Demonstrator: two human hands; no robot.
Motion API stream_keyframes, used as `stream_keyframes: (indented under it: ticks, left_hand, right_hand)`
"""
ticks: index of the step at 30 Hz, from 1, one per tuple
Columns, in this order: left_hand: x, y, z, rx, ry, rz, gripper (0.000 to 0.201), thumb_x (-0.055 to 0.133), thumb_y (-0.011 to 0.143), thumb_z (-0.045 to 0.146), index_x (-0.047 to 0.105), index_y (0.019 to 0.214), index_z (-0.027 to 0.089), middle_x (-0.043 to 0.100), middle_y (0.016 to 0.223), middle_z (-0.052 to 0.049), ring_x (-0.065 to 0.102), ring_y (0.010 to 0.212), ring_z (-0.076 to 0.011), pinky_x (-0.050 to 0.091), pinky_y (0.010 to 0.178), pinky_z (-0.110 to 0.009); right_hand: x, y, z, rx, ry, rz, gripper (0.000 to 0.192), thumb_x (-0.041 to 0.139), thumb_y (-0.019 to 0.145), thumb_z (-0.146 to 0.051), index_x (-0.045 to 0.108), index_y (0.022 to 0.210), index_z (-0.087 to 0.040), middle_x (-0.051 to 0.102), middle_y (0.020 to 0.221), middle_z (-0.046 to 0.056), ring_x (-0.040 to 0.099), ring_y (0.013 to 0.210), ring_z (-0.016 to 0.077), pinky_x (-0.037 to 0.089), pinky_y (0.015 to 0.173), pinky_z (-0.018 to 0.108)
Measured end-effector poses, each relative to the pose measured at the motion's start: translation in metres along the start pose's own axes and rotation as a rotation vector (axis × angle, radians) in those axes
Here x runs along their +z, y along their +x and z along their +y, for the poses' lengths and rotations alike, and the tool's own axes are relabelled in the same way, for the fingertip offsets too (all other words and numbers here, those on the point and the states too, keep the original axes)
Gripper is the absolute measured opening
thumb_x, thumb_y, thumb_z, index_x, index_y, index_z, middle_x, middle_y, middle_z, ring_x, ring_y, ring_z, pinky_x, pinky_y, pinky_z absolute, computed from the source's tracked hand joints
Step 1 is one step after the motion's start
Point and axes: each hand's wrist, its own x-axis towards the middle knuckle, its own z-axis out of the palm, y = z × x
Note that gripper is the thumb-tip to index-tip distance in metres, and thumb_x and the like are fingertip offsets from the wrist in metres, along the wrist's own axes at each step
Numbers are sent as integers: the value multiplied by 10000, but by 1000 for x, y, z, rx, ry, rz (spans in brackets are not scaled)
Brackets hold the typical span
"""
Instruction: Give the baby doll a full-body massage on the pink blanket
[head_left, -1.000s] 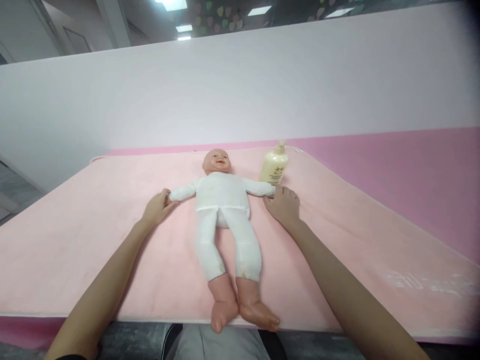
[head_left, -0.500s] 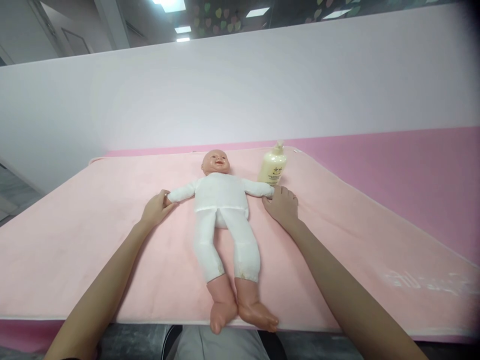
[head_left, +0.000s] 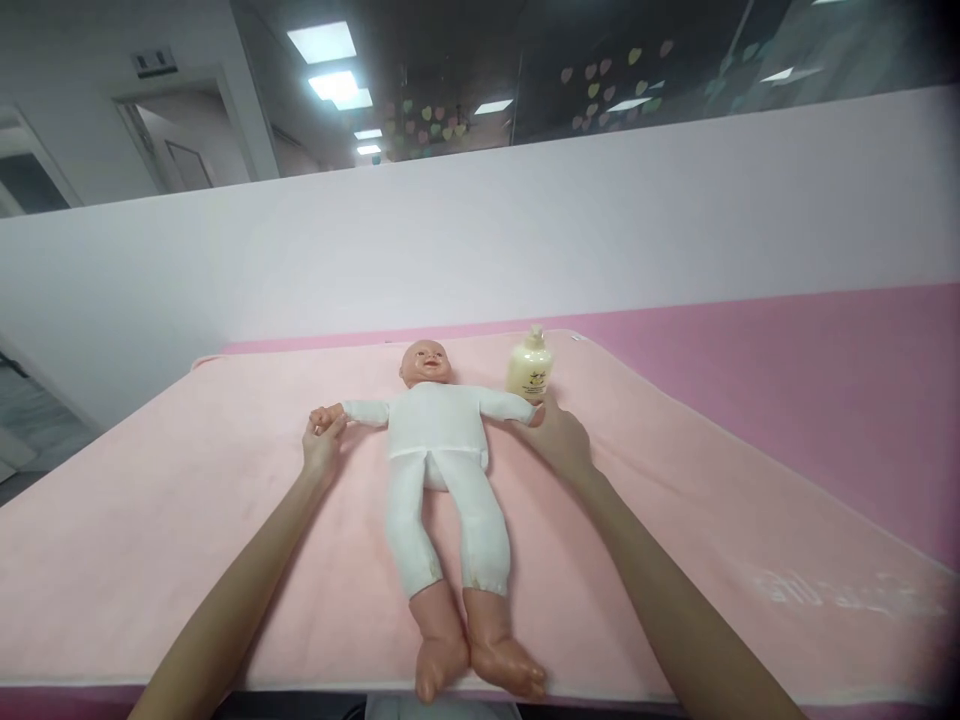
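Two hands (head_left: 324,447) (head_left: 561,440) hold one doll (head_left: 439,470); one bottle (head_left: 529,366).

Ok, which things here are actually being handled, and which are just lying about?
Handled: baby doll, on its back, arms spread; left hand at one doll hand, right hand at the other.
Lying about: lotion pump bottle, upright beside the doll; pink towel underneath.

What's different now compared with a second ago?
The view has tipped up, showing more ceiling. The left hand has slid outward along the doll, so the doll's small hand now shows at its fingertips. The right hand remains at the doll's other hand. The doll still lies flat on the pink towel, the lotion bottle standing beside its arm.
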Motion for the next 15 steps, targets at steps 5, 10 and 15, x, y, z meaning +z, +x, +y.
stream_keyframes:
  ticks: [5,10,15]
  left_hand:
    - [51,-5,7,-36,138,254,457,386,919,445,331,1280,171,571,1201,-187,616,1093,-238,555,828,-396]
    - [84,-6,20,-88,66,188,789,567,831,401,104,1438,204,535,1276,-160,583,1130,-255,481,931,-434]
    - [89,-5,19,-19,78,100,914,553,853,360,-91,1492,251,451,1407,-138,538,1200,-283,439,968,-445]
  right_hand:
    - [8,-4,-13,45,272,79,787,654,652,-624,413,1296,-243,611,1110,96,605,944,266,446,696,315]
    - [29,4,-5,100,523,181,1000,749,517,-619,361,1324,-175,529,1231,147,583,994,258,481,784,324]
    - [36,4,0,225,567,219,951,768,510,-601,389,1271,-175,458,1268,162,552,1031,253,489,829,334]
